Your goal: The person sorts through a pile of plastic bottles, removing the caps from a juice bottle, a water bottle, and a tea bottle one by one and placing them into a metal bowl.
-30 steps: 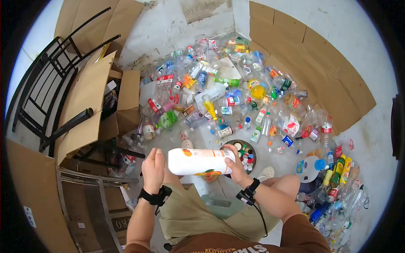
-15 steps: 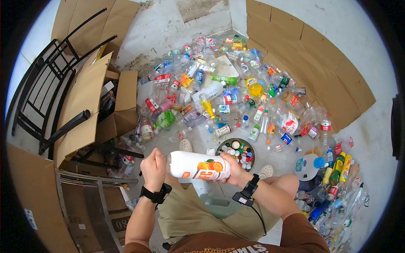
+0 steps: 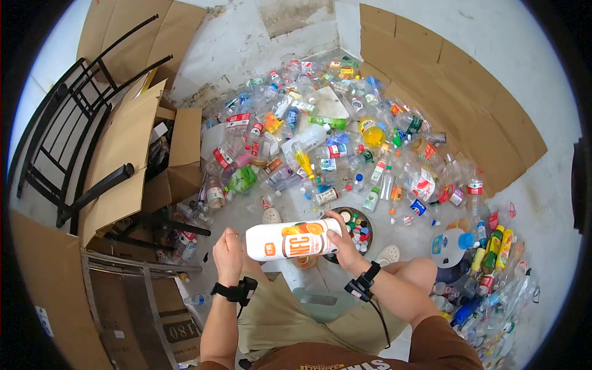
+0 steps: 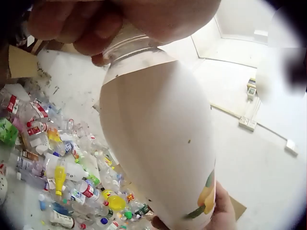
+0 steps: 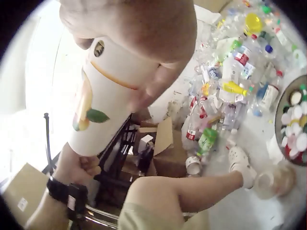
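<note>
A white bottle with an orange-fruit label (image 3: pixel 287 242) lies roughly sideways between the two hands in the head view. My left hand (image 3: pixel 229 258) is at its neck end, and the left wrist view shows those fingers (image 4: pixel 98 36) curled round the clear neck of the bottle (image 4: pixel 156 129). No cap can be made out there, as the hand covers the opening. Gripping the base end is my right hand (image 3: pixel 346 245); in the right wrist view this hand (image 5: pixel 139 31) wraps round the white bottle (image 5: pixel 108 103).
Loose plastic bottles (image 3: pixel 333 151) cover the floor ahead, with more bottles (image 3: pixel 487 277) at the right. A round container of caps (image 3: pixel 361 233) stands just beyond my right hand. At the left are an open cardboard box (image 3: pixel 185 142) and a black metal frame (image 3: pixel 77 123).
The bottle has turned about its length, so different parts of its label face up. My left fingers, straighter a second ago, are now curled at the neck. The right hand stays at the base.
</note>
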Tool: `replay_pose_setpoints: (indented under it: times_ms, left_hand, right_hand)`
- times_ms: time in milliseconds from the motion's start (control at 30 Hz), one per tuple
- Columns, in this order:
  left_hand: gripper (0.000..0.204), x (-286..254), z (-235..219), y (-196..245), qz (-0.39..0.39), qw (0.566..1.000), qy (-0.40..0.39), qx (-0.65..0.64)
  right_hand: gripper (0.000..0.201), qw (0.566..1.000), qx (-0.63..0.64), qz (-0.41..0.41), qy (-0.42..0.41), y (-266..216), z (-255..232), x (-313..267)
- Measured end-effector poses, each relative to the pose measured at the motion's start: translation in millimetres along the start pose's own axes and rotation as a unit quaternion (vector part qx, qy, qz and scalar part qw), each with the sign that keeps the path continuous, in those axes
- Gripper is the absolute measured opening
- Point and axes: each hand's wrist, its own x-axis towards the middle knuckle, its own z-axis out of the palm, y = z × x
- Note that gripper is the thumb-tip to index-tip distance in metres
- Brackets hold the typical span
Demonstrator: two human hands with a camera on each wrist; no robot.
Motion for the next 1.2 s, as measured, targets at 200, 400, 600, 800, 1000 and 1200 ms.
replay_pose_setpoints:
  times_ms: [200, 400, 600, 800, 1000, 1200]
  left_hand:
    - [0.044, 11, -4, -19, -0.18, 0.98, -0.064, -0.058]
    - [0.046, 14, 0, -19, -0.168, 0.982, -0.084, -0.028]
    - [0.042, 4, 3, -3, -0.006, 0.994, -0.027, 0.109]
    - [0.024, -4, -17, 36, 0.243, 0.961, -0.043, 0.126]
    - [0.021, 13, -49, 54, 0.517, 0.842, -0.107, 0.107]
    - [0.016, 12, -37, 47, 0.392, 0.913, -0.073, 0.083]
  right_hand:
    - [0.074, 0.955, -0.247, -0.161, -0.018, -8, 4, -9]
    - [0.061, 0.958, -0.261, -0.115, 0.007, -17, 5, -7]
    - [0.045, 0.966, 0.05, 0.251, 0.03, -8, -4, 6]
    - [0.061, 0.877, 0.123, 0.463, -0.041, 4, -14, 4]
    - [0.061, 0.85, 0.167, 0.489, -0.1, 17, -14, -1]
    - [0.06, 0.905, 0.181, 0.381, -0.062, 11, 0, -6]
